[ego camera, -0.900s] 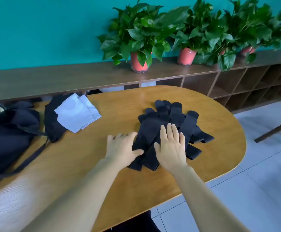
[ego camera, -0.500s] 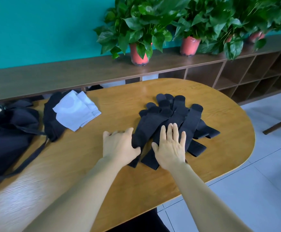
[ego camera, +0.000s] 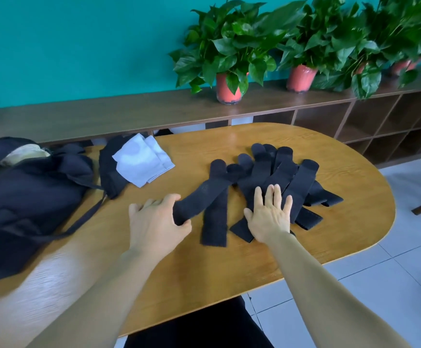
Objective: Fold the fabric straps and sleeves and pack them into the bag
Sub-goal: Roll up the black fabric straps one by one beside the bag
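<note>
Separating one strap: left hand grasps the strap end at centre frame; right hand, flat, should pin the pile firmly.

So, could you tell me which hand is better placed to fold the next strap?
Left, probably: the left hand grips the near end of one strap, while the right hand lies flat on the pile, holding nothing.
</note>
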